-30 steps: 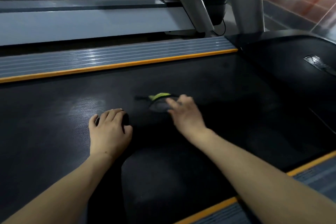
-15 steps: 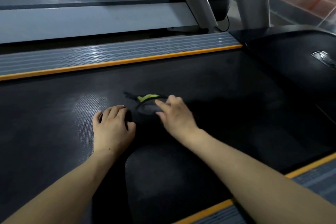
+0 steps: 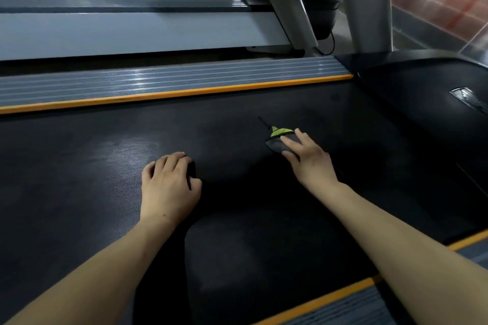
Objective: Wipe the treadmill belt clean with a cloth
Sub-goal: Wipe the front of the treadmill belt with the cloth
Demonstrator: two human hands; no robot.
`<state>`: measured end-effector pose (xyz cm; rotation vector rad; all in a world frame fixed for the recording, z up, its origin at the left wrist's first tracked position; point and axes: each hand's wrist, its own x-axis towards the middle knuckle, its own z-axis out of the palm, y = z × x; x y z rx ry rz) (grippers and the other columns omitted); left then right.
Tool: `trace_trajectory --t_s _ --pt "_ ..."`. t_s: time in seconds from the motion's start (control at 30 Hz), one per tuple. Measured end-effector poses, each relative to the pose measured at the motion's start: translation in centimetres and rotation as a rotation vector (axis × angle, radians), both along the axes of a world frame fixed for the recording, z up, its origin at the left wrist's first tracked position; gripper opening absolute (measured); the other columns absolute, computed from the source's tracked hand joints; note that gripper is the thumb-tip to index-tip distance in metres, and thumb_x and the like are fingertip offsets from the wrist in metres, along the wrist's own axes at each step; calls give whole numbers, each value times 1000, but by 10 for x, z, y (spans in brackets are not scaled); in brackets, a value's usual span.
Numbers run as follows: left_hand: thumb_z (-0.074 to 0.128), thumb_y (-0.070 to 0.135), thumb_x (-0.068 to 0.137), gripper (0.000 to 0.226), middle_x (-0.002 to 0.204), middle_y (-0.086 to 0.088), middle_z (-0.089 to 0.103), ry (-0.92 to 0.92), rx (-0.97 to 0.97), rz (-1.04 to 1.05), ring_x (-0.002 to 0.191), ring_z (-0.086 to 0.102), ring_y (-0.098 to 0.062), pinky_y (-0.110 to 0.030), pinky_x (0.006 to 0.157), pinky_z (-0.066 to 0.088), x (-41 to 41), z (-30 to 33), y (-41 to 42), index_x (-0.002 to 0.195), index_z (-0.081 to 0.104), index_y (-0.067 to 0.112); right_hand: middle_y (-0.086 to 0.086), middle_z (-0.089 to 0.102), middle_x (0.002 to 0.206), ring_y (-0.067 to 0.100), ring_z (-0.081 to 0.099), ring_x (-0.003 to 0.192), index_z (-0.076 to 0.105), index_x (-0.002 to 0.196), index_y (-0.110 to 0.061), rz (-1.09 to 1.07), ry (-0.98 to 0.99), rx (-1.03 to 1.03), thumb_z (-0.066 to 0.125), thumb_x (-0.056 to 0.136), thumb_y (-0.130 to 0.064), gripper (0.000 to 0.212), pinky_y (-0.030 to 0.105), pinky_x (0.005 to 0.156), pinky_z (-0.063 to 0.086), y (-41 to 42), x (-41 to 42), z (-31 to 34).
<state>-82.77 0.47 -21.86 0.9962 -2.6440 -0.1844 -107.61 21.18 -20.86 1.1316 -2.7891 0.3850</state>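
Note:
The black textured treadmill belt (image 3: pixel 264 232) fills the middle of the view. My right hand (image 3: pixel 307 158) lies on a small grey cloth (image 3: pixel 274 144) with a bright green edge and presses it flat on the belt toward the right. The fingers cover most of the cloth, and a thin dark strand sticks out beyond it. My left hand (image 3: pixel 169 187) rests on the belt to the left with its fingers curled under. Nothing I can make out is in it, only a dark shadow by the fingertips.
A ribbed grey side rail (image 3: pixel 169 84) with an orange strip borders the belt's far side, and another orange-edged rail (image 3: pixel 351 306) borders the near side. The black motor cover (image 3: pixel 422 92) lies at the right. A grey upright (image 3: pixel 367 2) and a neighbouring treadmill (image 3: pixel 118 31) stand beyond.
My right hand slid the cloth left toward my left hand, then right, away from it. My left hand stayed planted on the belt.

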Motion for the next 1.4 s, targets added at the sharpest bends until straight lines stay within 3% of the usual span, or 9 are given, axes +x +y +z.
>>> trace_trajectory --t_s 0.23,0.37,0.53,0.63,0.8,0.93,1.07,1.17,1.4 --pt "45 34 79 47 134 4 59 -7 -5 -11 126 49 -18 -44 112 27 1 1 -2 118 67 21 11 46 152 31 44 139 64 130 -31 184 -133 -200 50 96 -51 42 39 110 40 -60 108 -9" --pt "46 34 79 46 133 4 59 -10 -5 -9 126 48 -18 -43 111 26 3 1 -2 118 67 22 7 45 153 27 43 141 65 129 -31 303 -126 -177 59 97 -33 33 32 114 34 -43 94 -12" --pt "45 34 80 47 135 5 57 2 19 -17 128 46 -18 -42 113 24 1 -1 -1 121 63 22 0 35 159 22 37 144 59 136 -31 -203 -117 -119 50 102 -34 35 35 116 33 26 -6 4" --pt "45 35 80 48 138 5 55 -2 33 -25 130 44 -18 -42 113 24 0 -2 -2 124 60 24 -1 30 161 20 33 145 54 140 -32 -332 -87 -102 43 104 -37 38 38 111 36 17 6 10" --pt "42 34 79 52 138 2 57 17 38 -19 130 45 -21 -45 111 30 0 -1 -1 125 62 20 5 45 153 26 44 140 63 130 -32 54 -74 -186 58 98 -32 33 32 108 41 -63 124 -16" --pt "43 33 80 50 139 0 56 40 62 -10 132 45 -20 -44 111 30 2 1 -1 125 62 21 3 52 147 26 52 134 69 123 -33 223 -29 -214 64 93 -29 31 34 104 46 -34 101 -11" --pt "50 30 84 46 141 2 54 16 55 -16 134 42 -20 -44 113 28 1 -1 0 128 61 21 -1 40 156 23 37 144 63 131 -33 -206 -86 -198 57 99 -28 32 24 113 30 40 3 -2" --pt "54 28 86 48 144 1 53 -6 44 -14 134 42 -22 -45 113 28 0 -2 -2 133 60 19 1 36 159 22 34 145 60 136 -29 -362 -109 -159 50 102 -31 35 30 114 30 40 -3 0" --pt "48 30 86 50 143 -2 54 8 46 -16 134 44 -24 -46 113 29 2 -1 -1 132 61 17 5 56 143 27 54 130 68 123 -31 155 -12 -230 67 91 -30 32 34 98 51 -41 143 -17"
